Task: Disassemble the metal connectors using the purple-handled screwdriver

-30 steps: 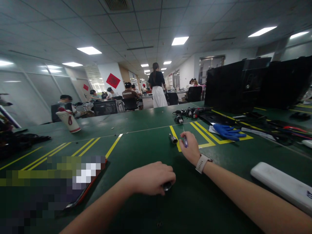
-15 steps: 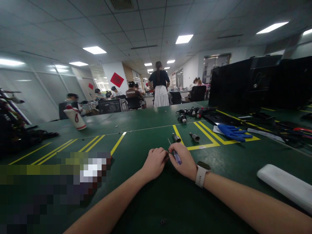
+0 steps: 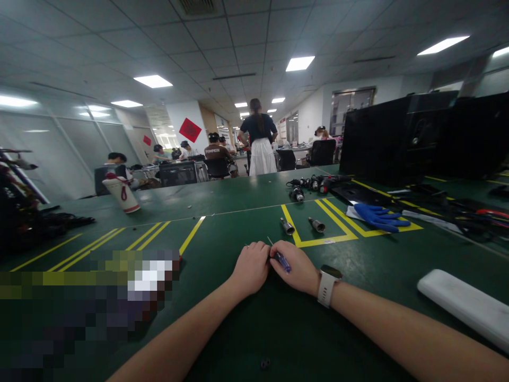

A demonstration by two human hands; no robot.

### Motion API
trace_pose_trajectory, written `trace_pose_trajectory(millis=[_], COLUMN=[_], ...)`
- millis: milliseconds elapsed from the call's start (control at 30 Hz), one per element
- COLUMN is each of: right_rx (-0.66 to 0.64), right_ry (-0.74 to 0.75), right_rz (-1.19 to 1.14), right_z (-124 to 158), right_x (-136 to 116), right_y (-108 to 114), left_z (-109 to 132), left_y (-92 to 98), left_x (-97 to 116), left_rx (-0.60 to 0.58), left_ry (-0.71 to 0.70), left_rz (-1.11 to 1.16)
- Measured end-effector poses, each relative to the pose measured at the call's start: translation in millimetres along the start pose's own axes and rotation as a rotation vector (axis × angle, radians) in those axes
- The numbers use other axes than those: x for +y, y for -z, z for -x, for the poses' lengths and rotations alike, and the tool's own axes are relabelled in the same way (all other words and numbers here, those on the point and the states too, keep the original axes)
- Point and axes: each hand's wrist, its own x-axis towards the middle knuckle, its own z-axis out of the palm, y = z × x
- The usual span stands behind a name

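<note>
My right hand (image 3: 294,265), with a white watch on its wrist, is closed around a screwdriver (image 3: 283,261) that has a clear purple handle and a thin shaft pointing up and left. Touching it from the left, my left hand (image 3: 251,269) has its fingers curled down over something that they hide. Just beyond the hands, a metal cylindrical connector (image 3: 287,226) lies on the green table (image 3: 222,223). A second such connector (image 3: 317,225) rests to its right, inside the yellow tape outline. Two small dark pieces (image 3: 265,364) lie close to the table's near side.
A blue glove (image 3: 379,216) lies to the right, near a large black case (image 3: 397,140). Farther back are several dark connectors with cables (image 3: 308,184). A white block (image 3: 463,302) sits at right. A paper cup (image 3: 122,194) leans at left. People sit and stand beyond the table.
My right hand has shifted slightly left and lower against my left hand, and the screwdriver has moved left with it. The near connector now shows in full.
</note>
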Motion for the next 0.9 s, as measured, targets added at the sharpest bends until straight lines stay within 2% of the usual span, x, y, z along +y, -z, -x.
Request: trace_pose_trajectory(millis=[367,667,900], right_rx=[0.027,0.133,0.097], right_ry=[-0.001,-0.053,-0.112], right_rz=[-0.067,-0.324,-0.501], right_z=[-1,1,2], right_x=[-3,-4,-6], right_y=[2,11,11], left_z=[-3,-7,-5], left_y=[-4.8,-9.5,-6.8], left_x=[-9,-22,-20], left_rx=[0.007,0.054,0.138], left_ry=[0.002,0.186,0.225], left_rz=[0.132,0.252,0.392])
